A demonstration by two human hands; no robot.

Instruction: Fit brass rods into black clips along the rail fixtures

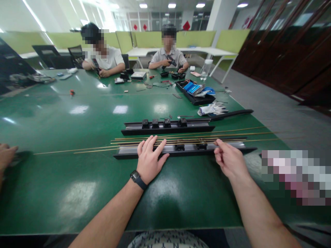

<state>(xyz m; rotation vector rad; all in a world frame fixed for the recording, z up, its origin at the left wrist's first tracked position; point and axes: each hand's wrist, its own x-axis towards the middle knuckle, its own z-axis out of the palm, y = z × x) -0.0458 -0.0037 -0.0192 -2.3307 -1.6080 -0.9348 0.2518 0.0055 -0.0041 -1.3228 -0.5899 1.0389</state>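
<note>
My left hand, with a dark watch on its wrist, lies with fingers spread over several thin brass-coloured rods and the near black rail. The rail is long, with a pale inner channel and small black blocks set in it. Over the rail's right part, my right hand is closed in a pinch at a brass-coloured rod; its fingertips partly hide the grip. The rods run left and right past both ends of the rail. Some of the rail is hidden under my left hand.
A second black rail with several black blocks lies just beyond. White gloves and a black tray of blue packs lie at the back right. Two people work across the green table. Another person's hand is at the left edge.
</note>
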